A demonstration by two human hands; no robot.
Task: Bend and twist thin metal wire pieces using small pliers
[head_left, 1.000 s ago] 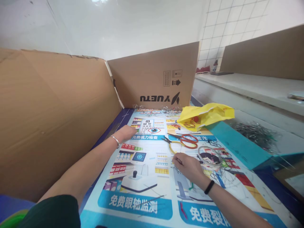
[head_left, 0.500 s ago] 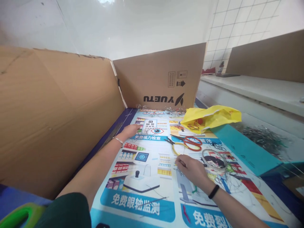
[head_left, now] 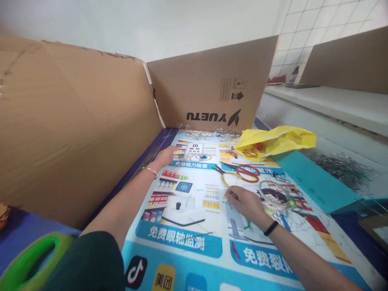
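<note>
Left hand (head_left: 166, 157) over one picture sheet (head_left: 224, 226), right hand (head_left: 245, 205) curled near one yellow-handled pliers (head_left: 223, 173) and one red-handled scissors (head_left: 238, 167) lying there, can't tell what either hand holds, one yellow bag (head_left: 285, 141) behind

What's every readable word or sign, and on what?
"YUETU" upside down, with an arrow sign: cardboard panel; nearby labels too small.
"免费视力检查": printed sheet.
"免费眼轴监测": same.
"免费裂": same, rest behind right forearm.
"验光": same, start behind red-handled scissors.
"美团": its yellow icon.
Note sign: its black icon.
E signs: eye chart, lower rows blurred.
Blue icon: blurred.
</note>
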